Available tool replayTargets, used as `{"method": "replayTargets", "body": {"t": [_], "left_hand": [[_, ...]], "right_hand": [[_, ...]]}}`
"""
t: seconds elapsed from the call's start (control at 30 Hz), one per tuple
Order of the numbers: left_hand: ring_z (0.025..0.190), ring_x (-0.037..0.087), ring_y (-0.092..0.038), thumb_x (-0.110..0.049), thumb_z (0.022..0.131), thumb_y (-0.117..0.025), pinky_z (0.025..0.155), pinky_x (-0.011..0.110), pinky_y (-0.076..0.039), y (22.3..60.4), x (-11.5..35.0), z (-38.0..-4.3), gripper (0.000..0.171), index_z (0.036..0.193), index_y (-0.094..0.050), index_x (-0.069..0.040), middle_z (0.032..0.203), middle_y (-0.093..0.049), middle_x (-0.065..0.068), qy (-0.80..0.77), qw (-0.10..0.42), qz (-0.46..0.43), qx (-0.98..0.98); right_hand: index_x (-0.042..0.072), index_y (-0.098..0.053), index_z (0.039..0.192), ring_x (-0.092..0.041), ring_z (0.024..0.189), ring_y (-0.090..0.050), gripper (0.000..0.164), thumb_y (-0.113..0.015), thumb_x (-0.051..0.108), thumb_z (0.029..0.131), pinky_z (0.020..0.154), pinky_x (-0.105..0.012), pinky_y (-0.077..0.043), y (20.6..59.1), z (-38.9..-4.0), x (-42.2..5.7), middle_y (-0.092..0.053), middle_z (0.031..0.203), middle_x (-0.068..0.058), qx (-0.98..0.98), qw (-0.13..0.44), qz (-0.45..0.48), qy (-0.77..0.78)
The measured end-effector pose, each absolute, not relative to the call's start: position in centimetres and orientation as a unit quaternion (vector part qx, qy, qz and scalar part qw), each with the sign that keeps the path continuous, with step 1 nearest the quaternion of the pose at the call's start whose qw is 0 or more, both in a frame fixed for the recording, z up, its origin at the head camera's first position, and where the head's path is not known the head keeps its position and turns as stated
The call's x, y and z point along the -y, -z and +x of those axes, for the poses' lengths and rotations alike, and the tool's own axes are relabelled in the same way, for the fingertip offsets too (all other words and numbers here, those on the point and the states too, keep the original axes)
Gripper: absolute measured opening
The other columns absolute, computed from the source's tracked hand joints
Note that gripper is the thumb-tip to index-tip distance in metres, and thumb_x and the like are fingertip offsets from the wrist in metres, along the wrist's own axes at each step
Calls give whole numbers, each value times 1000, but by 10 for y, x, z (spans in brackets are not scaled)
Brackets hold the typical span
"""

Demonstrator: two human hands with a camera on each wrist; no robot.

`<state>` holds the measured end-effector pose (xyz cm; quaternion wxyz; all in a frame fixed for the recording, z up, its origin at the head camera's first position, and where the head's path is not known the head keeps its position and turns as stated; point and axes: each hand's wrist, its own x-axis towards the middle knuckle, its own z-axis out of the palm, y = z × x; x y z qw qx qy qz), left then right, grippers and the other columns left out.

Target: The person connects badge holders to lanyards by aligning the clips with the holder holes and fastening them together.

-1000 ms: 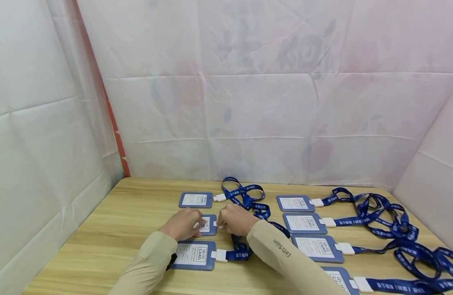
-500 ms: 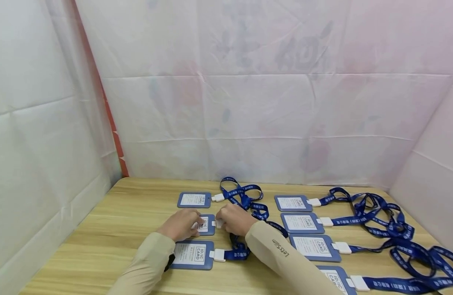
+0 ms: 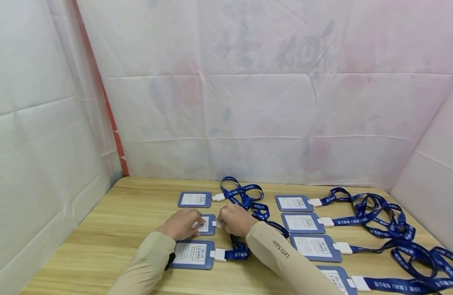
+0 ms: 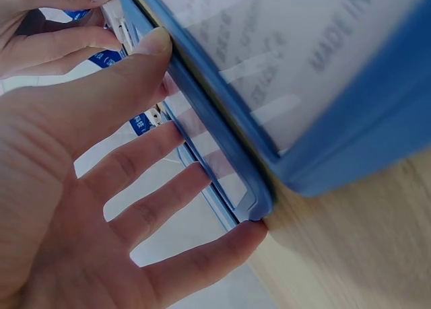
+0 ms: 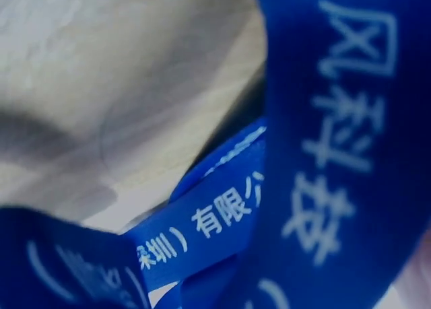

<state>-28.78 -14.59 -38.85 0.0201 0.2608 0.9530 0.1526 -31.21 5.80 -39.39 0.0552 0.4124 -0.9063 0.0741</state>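
My left hand (image 3: 183,224) grips a blue card holder (image 3: 208,225) in the middle of the left column. In the left wrist view, its thumb lies on one long edge of that holder (image 4: 219,144) and the other fingers reach the opposite edge. My right hand (image 3: 235,220) pinches the white clip (image 3: 218,224) at the holder's right end; the fingertips partly hide the clip. Blue lanyard (image 5: 330,174) with white characters fills much of the right wrist view, where the right hand's grip is hidden.
Another card holder (image 3: 194,199) lies behind, and one (image 3: 193,255) lies in front, partly under the left forearm. To the right is a column of several holders, including one (image 3: 299,223), with tangled lanyards (image 3: 392,221). White cloth (image 3: 256,102) hangs behind the wooden table (image 3: 112,229).
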Motion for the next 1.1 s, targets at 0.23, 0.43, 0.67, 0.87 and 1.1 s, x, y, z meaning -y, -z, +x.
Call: {"method": "replayTargets", "body": {"t": [0.23,0.43,0.67,0.87,1.1], "left_hand": [[116,36,-63,-2,79,-85,100,48,-50,387,149,-287,27,105,-78,0,118,-70,18,-163,27,254,-953],[115,36,-64,-1,79,-85,100,48,-50,386,147,-286,26,104,-77,1,117,-70,18,-166,24,259,-951],[111,34,-65,0,81,-83,97,45,-52,387,144,-287,26,105,-76,2,114,-69,17,-139,11,282,-949],[114,34,-64,-1,82,-82,98,46,-52,386,142,-283,26,108,-75,-1,120,-68,17,-128,26,262,-956],[111,32,-64,-8,83,-84,96,46,-53,384,142,-285,29,110,-75,-4,120,-67,14,-113,35,257,-959]], "right_hand": [[2,-81,97,-17,89,-72,11,-77,4,87,78,-23,-57,392,-313,-56,-75,95,-7,901,48,424,-76],[2,-80,99,-19,91,-72,13,-77,3,86,79,-24,-57,392,-312,-57,-75,95,-8,906,51,415,-70],[3,-81,96,-17,88,-71,11,-78,2,85,78,-24,-57,391,-313,-59,-74,93,-6,905,52,418,-65],[5,-80,96,-14,86,-69,10,-77,3,87,79,-24,-56,389,-312,-56,-73,92,-3,901,45,430,-37],[6,-80,97,-12,83,-68,10,-78,7,87,76,-23,-56,388,-312,-55,-73,91,-2,906,46,419,-31]]}}
